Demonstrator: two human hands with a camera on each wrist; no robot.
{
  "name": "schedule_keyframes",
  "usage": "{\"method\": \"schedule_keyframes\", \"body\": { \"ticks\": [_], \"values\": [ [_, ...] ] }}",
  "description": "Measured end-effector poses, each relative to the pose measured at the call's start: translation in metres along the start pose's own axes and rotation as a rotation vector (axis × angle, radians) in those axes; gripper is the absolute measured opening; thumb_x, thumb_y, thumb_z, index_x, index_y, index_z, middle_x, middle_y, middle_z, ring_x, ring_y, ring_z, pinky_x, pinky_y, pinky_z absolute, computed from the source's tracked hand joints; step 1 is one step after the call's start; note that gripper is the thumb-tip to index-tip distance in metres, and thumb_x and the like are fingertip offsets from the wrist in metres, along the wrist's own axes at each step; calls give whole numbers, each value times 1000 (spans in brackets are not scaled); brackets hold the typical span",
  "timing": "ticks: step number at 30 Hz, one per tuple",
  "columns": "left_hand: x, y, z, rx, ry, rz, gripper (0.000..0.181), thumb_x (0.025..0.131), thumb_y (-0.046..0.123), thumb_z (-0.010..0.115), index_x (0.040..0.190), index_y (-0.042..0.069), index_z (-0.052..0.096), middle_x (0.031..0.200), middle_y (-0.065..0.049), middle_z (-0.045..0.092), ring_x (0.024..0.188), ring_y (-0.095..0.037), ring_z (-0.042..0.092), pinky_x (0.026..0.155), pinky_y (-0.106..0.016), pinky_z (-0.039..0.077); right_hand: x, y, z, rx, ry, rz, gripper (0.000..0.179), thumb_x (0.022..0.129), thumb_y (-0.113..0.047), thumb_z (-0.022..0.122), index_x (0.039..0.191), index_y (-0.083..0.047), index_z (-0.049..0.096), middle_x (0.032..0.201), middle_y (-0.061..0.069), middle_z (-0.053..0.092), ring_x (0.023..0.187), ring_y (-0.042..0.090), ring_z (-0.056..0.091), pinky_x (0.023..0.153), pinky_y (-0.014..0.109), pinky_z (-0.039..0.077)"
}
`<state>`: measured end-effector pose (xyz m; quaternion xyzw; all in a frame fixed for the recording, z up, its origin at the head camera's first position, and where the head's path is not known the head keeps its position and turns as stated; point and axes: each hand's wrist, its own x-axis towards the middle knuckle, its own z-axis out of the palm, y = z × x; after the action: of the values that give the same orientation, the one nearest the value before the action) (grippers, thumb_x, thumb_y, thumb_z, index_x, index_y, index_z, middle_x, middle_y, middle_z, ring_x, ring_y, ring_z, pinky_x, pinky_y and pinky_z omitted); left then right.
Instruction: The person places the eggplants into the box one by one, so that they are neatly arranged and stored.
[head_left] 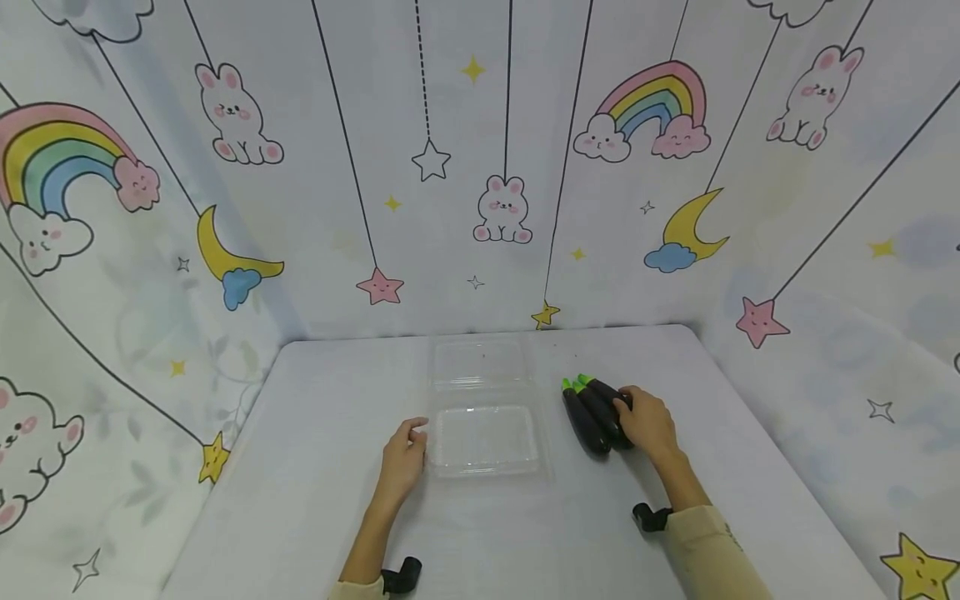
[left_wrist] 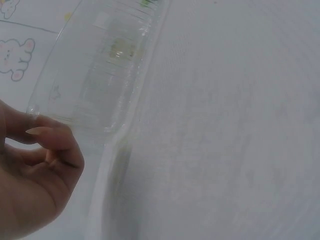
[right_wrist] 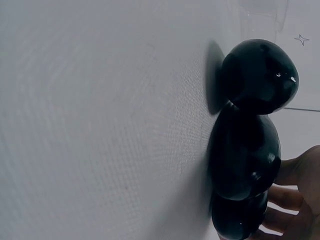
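Note:
An open clear plastic clamshell box lies on the white table, its lid folded back behind it. With thumb and curled fingers, my left hand pinches the box's left rim; the left wrist view shows this hand at the corner of the clear plastic. Three dark eggplants with green stems lie side by side to the right of the box. My right hand grips the rightmost eggplant, fingers and thumb around its side. In the right wrist view, their glossy rounded ends face the camera.
The white tabletop spreads around the box and eggplants. A cloth printed with rabbits, stars and rainbows hangs behind the table and along both sides. Black camera mounts sit on both wrists, next to the light sleeves.

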<state>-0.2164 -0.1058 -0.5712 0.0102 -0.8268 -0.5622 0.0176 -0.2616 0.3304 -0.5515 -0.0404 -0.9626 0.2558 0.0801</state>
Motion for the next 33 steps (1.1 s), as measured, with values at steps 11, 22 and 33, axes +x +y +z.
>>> {"method": "schedule_keyframes", "body": {
  "ticks": [11, 22, 33],
  "values": [
    [0, 1, -1, 2, 3, 3, 36, 108, 9, 46, 140, -4, 56, 92, -17, 60, 64, -16, 54, 53, -23, 41, 2, 2, -1, 10, 14, -4, 41, 107, -22, 56, 137, 7, 59, 128, 32, 65, 112, 50, 65, 87, 62, 54],
    [1, 0, -1, 10, 13, 7, 36, 107, 8, 47, 139, -4, 57, 91, -15, 59, 65, -17, 55, 54, -24, 42, 5, 1, -2, 14, 44, -11, 42, 107, -22, 55, 139, 6, 58, 128, 32, 65, 114, 50, 64, 88, 62, 53],
    [1, 1, -2, 14, -1, 9, 36, 108, 9, 46, 139, -4, 56, 90, -16, 60, 65, -17, 53, 54, -24, 42, 6, -6, -7, 22, 64, -38, 43, 108, -19, 53, 140, 9, 56, 134, 35, 60, 122, 54, 59, 96, 65, 49]
  ]
}}
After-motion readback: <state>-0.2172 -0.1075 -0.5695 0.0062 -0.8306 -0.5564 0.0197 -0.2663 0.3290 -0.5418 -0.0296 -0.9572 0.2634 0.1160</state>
